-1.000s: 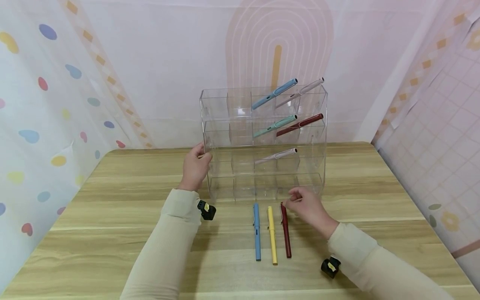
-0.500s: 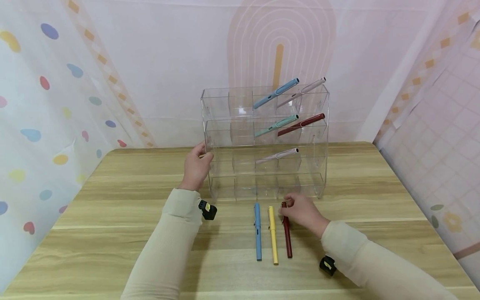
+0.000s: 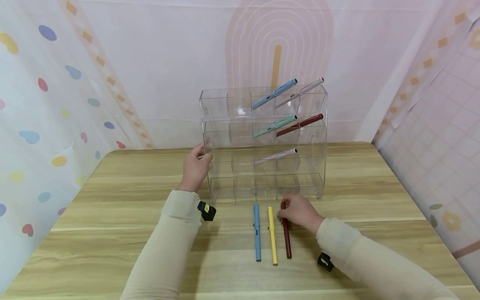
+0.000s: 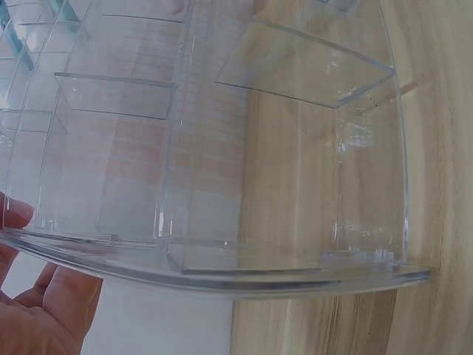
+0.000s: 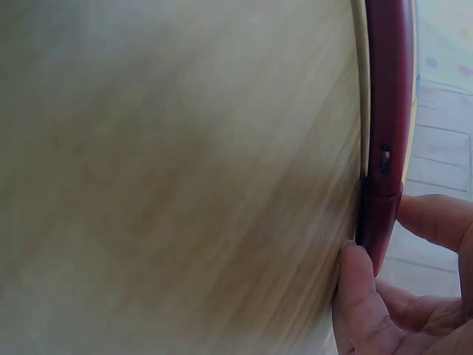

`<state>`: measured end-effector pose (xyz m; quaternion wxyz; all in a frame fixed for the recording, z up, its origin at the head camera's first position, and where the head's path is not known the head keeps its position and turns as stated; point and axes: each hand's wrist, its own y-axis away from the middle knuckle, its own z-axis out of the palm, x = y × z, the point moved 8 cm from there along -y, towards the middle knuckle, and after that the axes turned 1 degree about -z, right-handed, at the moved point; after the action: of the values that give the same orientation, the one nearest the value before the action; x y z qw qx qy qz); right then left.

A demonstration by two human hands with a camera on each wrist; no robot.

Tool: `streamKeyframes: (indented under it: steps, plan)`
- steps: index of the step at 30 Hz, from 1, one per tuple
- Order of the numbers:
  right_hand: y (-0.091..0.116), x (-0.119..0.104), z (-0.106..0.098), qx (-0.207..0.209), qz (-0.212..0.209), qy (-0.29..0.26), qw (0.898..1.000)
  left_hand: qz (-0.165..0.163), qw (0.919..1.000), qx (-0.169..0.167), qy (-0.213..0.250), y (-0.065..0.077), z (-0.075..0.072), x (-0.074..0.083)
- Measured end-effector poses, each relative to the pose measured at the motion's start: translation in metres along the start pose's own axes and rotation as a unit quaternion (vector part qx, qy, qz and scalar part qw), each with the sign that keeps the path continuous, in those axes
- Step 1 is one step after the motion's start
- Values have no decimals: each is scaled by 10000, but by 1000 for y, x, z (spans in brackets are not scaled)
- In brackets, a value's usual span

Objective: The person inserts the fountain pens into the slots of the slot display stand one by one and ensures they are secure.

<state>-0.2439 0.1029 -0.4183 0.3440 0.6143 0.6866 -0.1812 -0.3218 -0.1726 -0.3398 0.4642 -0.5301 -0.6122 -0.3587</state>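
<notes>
A clear acrylic display rack (image 3: 243, 183) with tiered compartments stands toward the back of the table. My left hand (image 3: 196, 168) grips its left side panel, thumb on one side and fingers on the other, as the left wrist view shows. In front of the rack lies a dark red pen (image 3: 287, 241), and my right hand (image 3: 300, 211) pinches it near its far end. The right wrist view has the fingertips (image 5: 358, 270) on both sides of that end. Left of it, a yellow pen (image 3: 273, 241) and a blue pen (image 3: 257, 239) lie roughly parallel.
Tilted in the rack's upper tiers are a light blue pen (image 3: 275, 93), a pale pink pen (image 3: 300, 92), a mint green pen (image 3: 275, 126) and a dark red pen (image 3: 300, 125). Lower down leans another pale pen (image 3: 277, 156). A patterned curtain (image 3: 168, 62) hangs behind the wooden table (image 3: 123, 208).
My right hand has shifted slightly left and closed its fingers around the far end of the dark red pen. My left hand keeps its place on the rack.
</notes>
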Motion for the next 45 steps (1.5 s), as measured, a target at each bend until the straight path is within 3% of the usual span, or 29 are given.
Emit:
streamKeyframes:
  steps: [13,24,45]
  plan:
    - [-4,0,2,4,76,99,9999,39,10000,19,-53,1,-1,1]
    - [3,5,-4,26,474,-930,9945,23,10000,-7,21,1,0,1]
    - [17,-3,-43,347,91,-1698,9848,-176,9995,-98,237,2,2,0]
